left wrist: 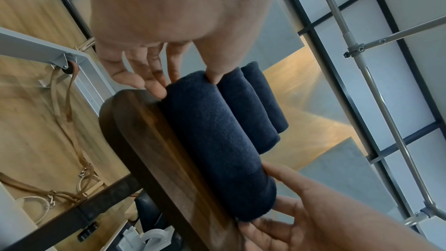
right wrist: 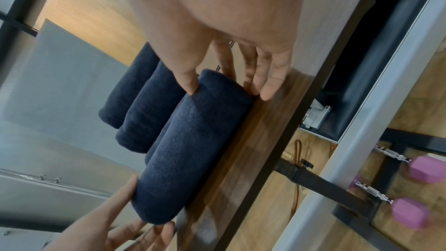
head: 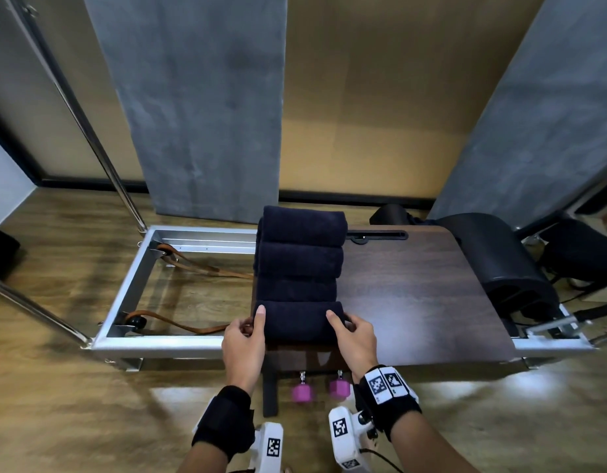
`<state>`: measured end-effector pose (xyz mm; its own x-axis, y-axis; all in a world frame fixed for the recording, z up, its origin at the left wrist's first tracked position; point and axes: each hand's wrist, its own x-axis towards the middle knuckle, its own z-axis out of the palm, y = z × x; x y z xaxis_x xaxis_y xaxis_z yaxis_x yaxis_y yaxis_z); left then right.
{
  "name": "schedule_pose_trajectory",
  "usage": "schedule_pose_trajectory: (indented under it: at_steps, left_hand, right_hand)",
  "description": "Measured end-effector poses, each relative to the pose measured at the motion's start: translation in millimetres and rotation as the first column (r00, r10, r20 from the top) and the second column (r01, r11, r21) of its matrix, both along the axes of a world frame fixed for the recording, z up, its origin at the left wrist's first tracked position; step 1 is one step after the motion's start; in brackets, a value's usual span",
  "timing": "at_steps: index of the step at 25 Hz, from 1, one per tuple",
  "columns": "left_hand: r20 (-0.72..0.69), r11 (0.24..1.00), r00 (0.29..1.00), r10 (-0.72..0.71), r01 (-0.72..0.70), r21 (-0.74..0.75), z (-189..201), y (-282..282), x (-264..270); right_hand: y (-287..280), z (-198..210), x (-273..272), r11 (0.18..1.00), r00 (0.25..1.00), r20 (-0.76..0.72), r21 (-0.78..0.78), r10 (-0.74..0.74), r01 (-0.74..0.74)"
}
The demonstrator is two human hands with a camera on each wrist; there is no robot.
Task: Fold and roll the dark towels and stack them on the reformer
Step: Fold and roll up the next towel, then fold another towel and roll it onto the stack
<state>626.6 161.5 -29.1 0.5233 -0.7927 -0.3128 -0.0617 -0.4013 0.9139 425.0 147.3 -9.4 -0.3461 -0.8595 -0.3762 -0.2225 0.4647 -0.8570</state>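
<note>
Several rolled dark navy towels lie side by side on the reformer's dark wood platform (head: pixel 414 285). The nearest roll (head: pixel 298 320) sits at the platform's front left edge, touching the roll behind it (head: pixel 297 288). My left hand (head: pixel 253 320) holds its left end, thumb on top and fingers against the end face. My right hand (head: pixel 341 320) holds the right end the same way. The left wrist view shows the left hand (left wrist: pixel 187 83) on this roll (left wrist: pixel 217 140). In the right wrist view the right hand (right wrist: pixel 229 87) has its thumb on the same roll (right wrist: pixel 193 150).
The reformer's open metal frame (head: pixel 124 291) with brown leather straps (head: pixel 179 324) extends to the left. A black arc barrel (head: pixel 499 261) stands at the platform's right end. Two pink dumbbells (head: pixel 302 392) lie on the floor under the front edge. Slanted metal poles (head: pixel 107 158) rise at the left.
</note>
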Motion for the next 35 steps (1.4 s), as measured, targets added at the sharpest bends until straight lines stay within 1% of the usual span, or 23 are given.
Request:
schedule_pose_trajectory:
  at_steps: [3, 5, 9, 11, 12, 14, 16, 18, 20, 23, 25, 26, 28, 30, 31, 33, 35]
  left_hand:
    - [-0.01, 1.0, 1.0, 0.012, -0.012, -0.001, 1.6, 5.6, -0.9]
    - [0.008, 0.999, 0.999, 0.039, -0.038, -0.028, 6.5, 9.7, -2.8]
    - [0.133, 0.984, 0.98, 0.149, -0.133, -0.118, 24.2, 20.5, -8.5]
    - [0.157, 0.972, 0.972, 0.176, -0.146, -0.183, 33.2, 24.8, -16.6]
    - [0.159, 0.969, 0.975, 0.155, -0.119, -0.215, 36.6, 25.5, -24.8]
    - [0.186, 0.968, 0.982, 0.043, 0.005, -0.25, 42.9, 23.5, -48.6]
    - [0.243, 0.957, 0.966, -0.09, 0.151, -0.247, 48.0, 16.7, -79.6]
    - [0.251, 0.94, 0.947, -0.201, 0.259, -0.222, 50.4, 5.9, -110.3]
    - [0.239, 0.916, 0.915, -0.325, 0.368, -0.163, 52.9, -6.4, -157.5]
    - [0.265, 0.858, 0.839, -0.475, 0.508, -0.073, 55.0, -18.4, -244.1]
    - [0.277, 0.813, 0.793, -0.542, 0.579, -0.063, 55.4, -25.3, -308.2]
    - [0.281, 0.792, 0.771, -0.572, 0.608, -0.057, 55.0, -28.8, -332.3]
    - [0.29, 0.737, 0.716, -0.635, 0.674, -0.05, 54.8, -37.8, -400.0]
    - [0.289, 0.696, 0.678, -0.676, 0.716, -0.054, 54.9, -46.0, -460.9]
    - [0.276, 0.686, 0.67, -0.689, 0.726, -0.049, 55.4, -50.1, -488.3]
    - [0.223, 0.69, 0.679, -0.7, 0.723, -0.037, 55.2, -57.8, -532.6]
    - [0.181, 0.696, 0.687, -0.704, 0.718, -0.023, 49.4, -67.6, -564.6]
  right_hand:
    - [3.0, -1.4, -5.4, 1.0, 1.0, 0.03, -0.008, 0.001, -0.001]
    - [4.4, -2.1, -8.1, 1.0, 0.999, 0.045, -0.018, 0.001, 0.0]
    - [6.4, -1.0, -14.8, 1.0, 0.994, 0.11, -0.017, 0.003, -0.001]
    - [6.8, -0.5, -21.7, 1.0, 0.99, 0.141, -0.01, -0.004, 0.005]
    - [6.4, 0.0, -28.8, 1.0, 0.988, 0.151, -0.006, -0.014, 0.015]
    - [3.7, 1.2, -48.5, 0.999, 0.985, 0.165, -0.001, -0.043, 0.044]
    - [1.8, 3.4, -76.9, 0.998, 0.978, 0.198, -0.002, -0.063, 0.065]
    - [0.6, 6.1, -107.6, 0.997, 0.97, 0.234, -0.006, -0.072, 0.076]
    - [-1.7, 8.6, -152.4, 0.997, 0.964, 0.256, -0.01, -0.077, 0.082]
    - [-2.2, 11.2, -232.1, 0.997, 0.957, 0.281, 0.004, -0.069, 0.071]
    - [0.9, 14.9, -288.9, 0.999, 0.957, 0.286, 0.01, -0.04, 0.038]
    - [2.1, 17.3, -309.0, 1.0, 0.955, 0.294, 0.02, -0.025, 0.02]
    - [4.9, 21.3, -368.0, 1.0, 0.951, 0.308, 0.023, -0.019, 0.013]
    - [4.5, 24.7, -423.3, 1.0, 0.947, 0.321, 0.01, -0.023, 0.021]
    - [3.1, 26.4, -448.3, 1.0, 0.945, 0.326, 0.01, -0.028, 0.026]
    - [-2.1, 27.7, -488.6, 1.0, 0.943, 0.332, 0.016, -0.027, 0.023]
    - [-11.2, 26.1, -516.7, 1.0, 0.945, 0.327, 0.021, -0.023, 0.017]
